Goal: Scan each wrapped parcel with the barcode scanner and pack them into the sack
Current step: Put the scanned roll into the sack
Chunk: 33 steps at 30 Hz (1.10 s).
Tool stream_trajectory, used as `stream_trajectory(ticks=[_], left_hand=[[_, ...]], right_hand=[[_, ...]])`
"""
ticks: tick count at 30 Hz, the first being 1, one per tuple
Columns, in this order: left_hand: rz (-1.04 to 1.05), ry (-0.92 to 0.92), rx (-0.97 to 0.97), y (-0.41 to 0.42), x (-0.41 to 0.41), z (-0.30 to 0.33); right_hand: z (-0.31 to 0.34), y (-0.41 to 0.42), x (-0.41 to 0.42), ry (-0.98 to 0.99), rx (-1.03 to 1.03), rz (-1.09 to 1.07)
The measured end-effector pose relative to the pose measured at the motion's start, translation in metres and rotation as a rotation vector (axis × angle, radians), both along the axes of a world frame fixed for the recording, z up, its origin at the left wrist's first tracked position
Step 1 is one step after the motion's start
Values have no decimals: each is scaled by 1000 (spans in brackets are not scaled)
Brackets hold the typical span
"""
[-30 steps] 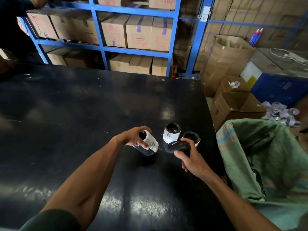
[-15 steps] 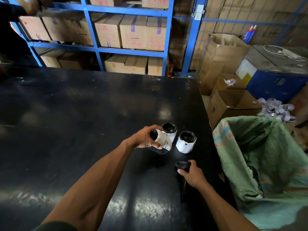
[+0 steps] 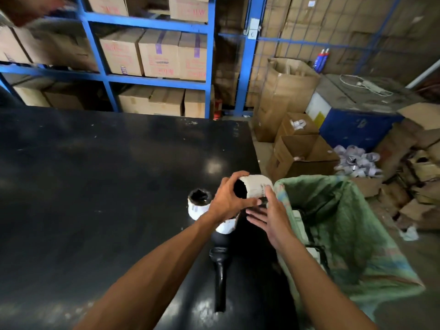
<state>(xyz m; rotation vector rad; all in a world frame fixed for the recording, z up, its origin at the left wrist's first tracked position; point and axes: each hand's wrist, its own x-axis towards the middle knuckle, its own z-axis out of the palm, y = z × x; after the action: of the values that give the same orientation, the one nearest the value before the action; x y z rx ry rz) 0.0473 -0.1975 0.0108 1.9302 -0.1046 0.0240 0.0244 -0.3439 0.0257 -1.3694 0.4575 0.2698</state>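
Parcel (image 3: pixel 254 186): black wrap, white barcode label, left hand (image 3: pixel 228 198) gripping.

Little can be read here. The parcel (image 3: pixel 256 186) held up by the left hand (image 3: pixel 227 198) wears a white label with a printed barcode and fine lines of text — too small to make out. The cardboard boxes (image 3: pixel 157 54) on the blue shelf (image 3: pixel 152 81) carry red printing, blurred; on the top-row box (image 3: pixel 188 7) the marks look like "IW", no more certain than that. A second parcel (image 3: pixel 196 206) on the table (image 3: pixel 95 186) has a white label with dark print, unreadable.
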Motion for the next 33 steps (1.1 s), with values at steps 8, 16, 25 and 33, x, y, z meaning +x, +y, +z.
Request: stream_trajectory(ticks=[8,16,25,33], left_hand=[[-287,16,102,-142,42,-11],[27,268,646,-236,87,-57],[145,236,985,-238,117,-87],[132,198,1112,-238,124,-90]], right_hand=[[-10,-171,68,-24,-66,-193],[-70,-309,115,-45,-794,120],[-181,-316,164,175,-1047,454],[-249,-305,194,254,-968,471]])
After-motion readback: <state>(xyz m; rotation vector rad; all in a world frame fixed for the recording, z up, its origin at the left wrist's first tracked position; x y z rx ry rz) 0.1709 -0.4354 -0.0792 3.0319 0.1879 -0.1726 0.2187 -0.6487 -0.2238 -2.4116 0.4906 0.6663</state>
